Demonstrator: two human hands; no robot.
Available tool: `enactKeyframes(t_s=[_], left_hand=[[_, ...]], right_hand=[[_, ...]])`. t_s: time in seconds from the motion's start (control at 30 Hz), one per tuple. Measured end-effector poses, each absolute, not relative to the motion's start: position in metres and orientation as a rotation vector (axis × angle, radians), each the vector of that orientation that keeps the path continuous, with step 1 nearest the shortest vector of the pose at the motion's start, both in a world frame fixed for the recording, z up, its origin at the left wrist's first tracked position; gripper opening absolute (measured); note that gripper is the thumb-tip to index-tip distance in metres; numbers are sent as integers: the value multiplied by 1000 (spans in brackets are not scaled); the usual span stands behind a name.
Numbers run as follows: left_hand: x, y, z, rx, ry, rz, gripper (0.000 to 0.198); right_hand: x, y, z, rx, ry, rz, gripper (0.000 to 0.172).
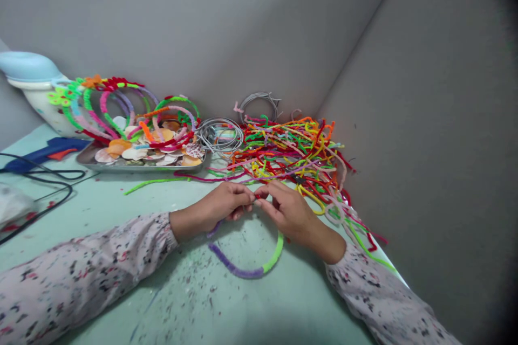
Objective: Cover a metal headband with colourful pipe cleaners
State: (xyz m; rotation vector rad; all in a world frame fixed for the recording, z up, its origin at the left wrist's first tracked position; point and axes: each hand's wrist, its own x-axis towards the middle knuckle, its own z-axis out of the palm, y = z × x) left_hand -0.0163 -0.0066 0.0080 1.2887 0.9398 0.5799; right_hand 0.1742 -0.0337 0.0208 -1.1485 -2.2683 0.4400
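Observation:
Over the middle of the table my left hand (224, 209) and my right hand (289, 213) meet, fingertips pinched together. Between them shows a small red bit of pipe cleaner (258, 197); its ends are hidden by the fingers. A curved hoop wrapped in purple and green pipe cleaner (238, 271) bows toward me below the hands. Its purple side runs up under my left hand, and the green side goes up behind my right hand. Both hands are closed on this hoop near the red bit, though the fingers cover most of the grip.
Behind stands a metal tray (141, 167) of shells (133, 154) with several finished hoops (109, 110). A heap of loose pipe cleaners (291, 151) and wire coils (220, 135) lie beside it. At left are a blue glue gun (44, 153), its black cable (60, 194) and a lidded container (44, 102).

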Motion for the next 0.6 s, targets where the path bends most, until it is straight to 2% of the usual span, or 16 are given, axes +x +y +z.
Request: enactKeyframes(t_s=[0.3, 0.6], left_hand=[[-17, -7, 8, 1375, 951, 576, 16], [-16, -8, 10, 1388, 943, 576, 15]], right_hand=[[173, -31, 20, -1214, -2105, 656, 13], [180, -27, 21, -1171, -1954, 1054, 24]])
